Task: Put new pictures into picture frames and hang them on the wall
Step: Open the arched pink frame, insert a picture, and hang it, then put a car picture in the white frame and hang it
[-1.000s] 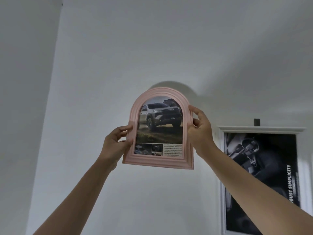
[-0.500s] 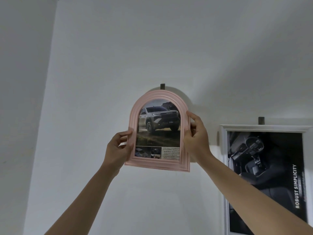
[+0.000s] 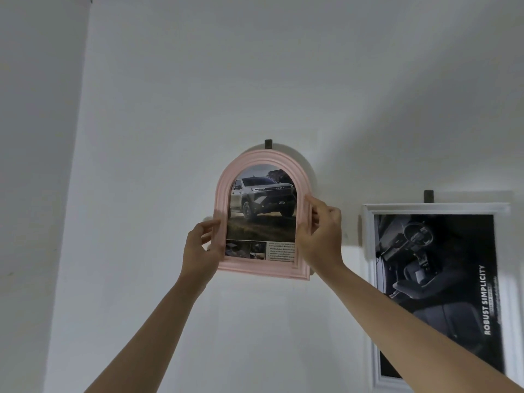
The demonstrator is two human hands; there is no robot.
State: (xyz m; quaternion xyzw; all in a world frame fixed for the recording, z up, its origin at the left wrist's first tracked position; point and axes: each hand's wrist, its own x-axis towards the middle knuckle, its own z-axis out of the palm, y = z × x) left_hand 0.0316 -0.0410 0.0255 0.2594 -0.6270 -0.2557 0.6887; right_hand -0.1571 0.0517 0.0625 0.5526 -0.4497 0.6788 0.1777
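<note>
The left hand [image 3: 200, 252] pinches the left edge of the pink arched frame [image 3: 221, 191], thumb on its front, while the right hand [image 3: 320, 236] grips the right edge with fingers curled round it. The frame, holding a picture of a grey pickup truck [image 3: 262, 198], is raised against the white wall [image 3: 170, 109], its top just under a dark hook [image 3: 268, 144]. To the right, apart, a white frame [image 3: 368, 251] with a dark car-interior poster [image 3: 436, 279] hangs under a second hook [image 3: 428, 195].

arched frame [image 3: 262, 217] against wall [image 3: 170, 109] below hook [image 3: 268, 144], rectangular frame [image 3: 436, 293] to its right
</note>
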